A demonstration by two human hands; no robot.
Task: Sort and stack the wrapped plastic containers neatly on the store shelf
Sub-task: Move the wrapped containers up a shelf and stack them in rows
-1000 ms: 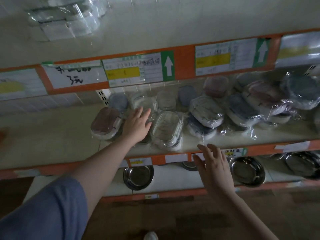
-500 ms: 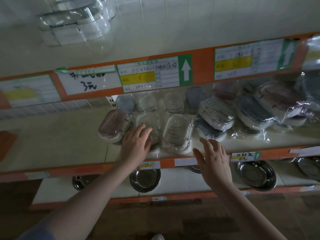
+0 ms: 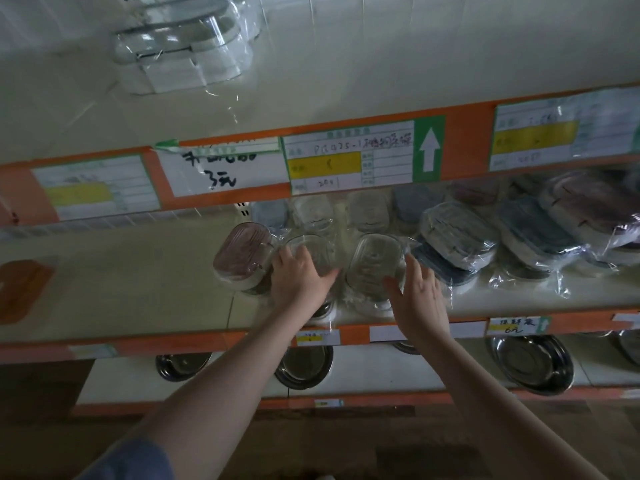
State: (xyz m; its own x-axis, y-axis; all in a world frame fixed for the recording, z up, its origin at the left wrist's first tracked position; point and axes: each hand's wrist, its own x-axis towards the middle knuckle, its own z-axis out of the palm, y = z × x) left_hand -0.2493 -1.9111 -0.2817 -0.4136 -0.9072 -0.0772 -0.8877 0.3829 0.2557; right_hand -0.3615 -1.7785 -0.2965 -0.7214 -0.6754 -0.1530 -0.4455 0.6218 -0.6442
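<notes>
Since the earlier frames the right hand has been raised from the shelf edge to the clear container, and the left hand has been drawn back onto the neighbouring clear container.

Nearest, steel bowls are seen on the lower shelf. On the middle shelf, the left hand is laid over the front of its container with fingers spread and lightly bent; whether it is truly gripped cannot be told. The right hand is held open, fingers straight, against the right side of the other container.

The containers are judged light and rigid, but the loose wrap is likely slippery and crinkly, so they are best taken by the long sides, palms pressing inward, not by the film.

Beside them a pink-lidded container is leaning, and blue-lidded stacks are tumbled to the right. Further back, the rear row is dim and blurred by wrap, and its count cannot be made out. Label writing is mostly illegible.
</notes>
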